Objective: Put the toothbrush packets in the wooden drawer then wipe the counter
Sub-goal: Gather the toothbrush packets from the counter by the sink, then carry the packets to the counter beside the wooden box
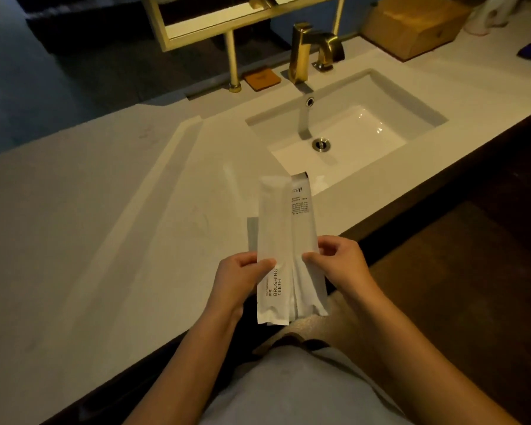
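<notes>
- Slipping was the main risk: the toothbrush packets [284,240] were thin, glossy sleeves held loosely fanned, and any one of them could have slid out of the bundle and dropped to the floor or into the sink [347,139] just beyond.
- Carrying them across to the wooden box [411,24] at the far right of the counter [89,210], which I took to be the drawer, meant passing over the open basin; a wet packet would have been the likely cost of a careless reach. No cloth for the wiping could be made out for certain.
- Uneven ends could have snagged on the drawer edge, since the packets sat staggered, one reaching higher than the other.
- Left hand [238,279]: thumb lay across the front of the packet printed "BRUSHING TEETH", fingers curled behind, a light pinch on the left edge of the bundle.
- Right hand [339,262]: thumb and fingertips pinched the right edge of the rear packets, the other fingers bent loosely, not clamped hard.
- Both hands held the bundle upright in the air above the near edge of the counter, apart from its surface, close to the person's body.
</notes>
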Available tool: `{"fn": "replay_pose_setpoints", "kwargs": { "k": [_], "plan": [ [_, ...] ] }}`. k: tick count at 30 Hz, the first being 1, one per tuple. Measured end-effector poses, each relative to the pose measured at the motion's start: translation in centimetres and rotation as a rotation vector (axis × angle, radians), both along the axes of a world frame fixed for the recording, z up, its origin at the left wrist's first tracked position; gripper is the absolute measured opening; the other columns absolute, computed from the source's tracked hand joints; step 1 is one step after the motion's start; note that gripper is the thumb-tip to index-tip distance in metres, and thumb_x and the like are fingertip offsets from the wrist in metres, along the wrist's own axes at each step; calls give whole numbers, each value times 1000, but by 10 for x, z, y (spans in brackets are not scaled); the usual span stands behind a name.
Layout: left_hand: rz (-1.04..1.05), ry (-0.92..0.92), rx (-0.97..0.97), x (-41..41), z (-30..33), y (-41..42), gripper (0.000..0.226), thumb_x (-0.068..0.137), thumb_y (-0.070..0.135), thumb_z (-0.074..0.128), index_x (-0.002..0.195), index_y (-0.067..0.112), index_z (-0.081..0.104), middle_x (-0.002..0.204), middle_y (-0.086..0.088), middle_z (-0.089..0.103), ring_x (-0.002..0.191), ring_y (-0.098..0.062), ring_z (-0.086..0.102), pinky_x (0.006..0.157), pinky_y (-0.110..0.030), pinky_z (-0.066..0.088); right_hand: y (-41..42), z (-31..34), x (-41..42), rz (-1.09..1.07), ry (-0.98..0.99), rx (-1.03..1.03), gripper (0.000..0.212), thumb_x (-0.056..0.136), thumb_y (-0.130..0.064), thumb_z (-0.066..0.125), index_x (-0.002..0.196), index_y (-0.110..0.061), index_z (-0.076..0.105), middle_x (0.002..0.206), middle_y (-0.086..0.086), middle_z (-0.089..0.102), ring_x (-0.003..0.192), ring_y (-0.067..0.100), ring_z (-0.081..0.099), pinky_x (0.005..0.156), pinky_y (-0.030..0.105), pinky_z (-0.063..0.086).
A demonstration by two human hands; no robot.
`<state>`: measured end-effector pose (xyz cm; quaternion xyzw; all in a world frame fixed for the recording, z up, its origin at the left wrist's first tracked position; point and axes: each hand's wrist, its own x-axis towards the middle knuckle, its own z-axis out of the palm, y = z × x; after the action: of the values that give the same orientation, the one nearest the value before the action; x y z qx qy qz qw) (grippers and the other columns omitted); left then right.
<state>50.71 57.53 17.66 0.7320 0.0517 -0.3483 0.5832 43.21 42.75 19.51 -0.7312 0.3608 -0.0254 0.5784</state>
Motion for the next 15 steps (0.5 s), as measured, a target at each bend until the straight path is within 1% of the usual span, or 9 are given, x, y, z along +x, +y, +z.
{"fn": "replay_pose_setpoints", "kwargs": {
  "k": [2, 4, 5, 7, 9, 10, 12, 15],
  "plan": [
    [-85, -50, 8, -12, -1, -9, 21, 78, 9, 67, 65, 25, 74, 78, -5, 76, 79, -22, 72, 74, -38, 58, -4, -3, -21, -80, 18, -10, 27, 77, -6, 67, 68, -31, 63, 75, -9, 66, 73, 7, 63, 61, 23, 52],
    [-143, -100, 11, -21, -3, -16, 17, 78, 10, 66, 70, 24, 74, 80, -3, 75, 77, -17, 72, 69, -32, 58, -5, -7, -37, -129, 22, -15, 26, 78, -7, 66, 71, -32, 61, 77, -13, 63, 75, 6, 61, 59, 19, 46],
    [-182, -112, 8, -27, -5, -21, 15, 78, 10, 66, 74, 23, 73, 80, -1, 75, 74, -13, 72, 65, -26, 57, -8, -9, -48, -170, 30, -18, 24, 79, -7, 66, 75, -30, 61, 78, -15, 61, 78, 7, 59, 62, 19, 45],
    [-270, -110, 10, -42, -12, -31, 14, 79, 11, 67, 79, 24, 71, 79, 6, 72, 70, -4, 70, 57, -16, 53, -14, -15, -77, -264, 85, -7, 19, 81, -6, 64, 92, -22, 62, 87, -14, 57, 87, 11, 55, 75, 25, 46],
    [-363, -109, 25, -57, -21, -36, 17, 79, 11, 68, 77, 28, 68, 80, 9, 70, 73, -4, 68, 59, -15, 51, -20, -27, -112, -311, 166, 23, 27, 83, -5, 63, 109, -12, 60, 100, -5, 55, 94, 13, 50, 80, 28, 45],
    [-412, -110, 45, -65, -26, -37, 18, 79, 11, 68, 76, 29, 67, 82, 8, 69, 76, -5, 68, 61, -17, 51, -23, -35, -132, -332, 204, 38, 29, 83, -5, 62, 111, -10, 59, 105, 0, 57, 95, 13, 50, 79, 27, 45],
    [-501, -116, 93, -79, -37, -39, 17, 80, 11, 68, 77, 28, 67, 83, 6, 69, 79, -7, 66, 62, -17, 50, -23, -50, -173, -400, 263, 46, 28, 83, -3, 61, 111, -7, 59, 114, 8, 60, 94, 14, 51, 77, 26, 45],
    [-610, -142, 166, -96, -53, -47, 9, 81, 12, 67, 84, 21, 69, 83, 5, 68, 77, -7, 65, 60, -17, 48, -18, -72, -233, -570, 347, 77, 26, 84, -2, 60, 110, -4, 59, 119, 16, 60, 102, 25, 56, 82, 31, 45]
  ]
}}
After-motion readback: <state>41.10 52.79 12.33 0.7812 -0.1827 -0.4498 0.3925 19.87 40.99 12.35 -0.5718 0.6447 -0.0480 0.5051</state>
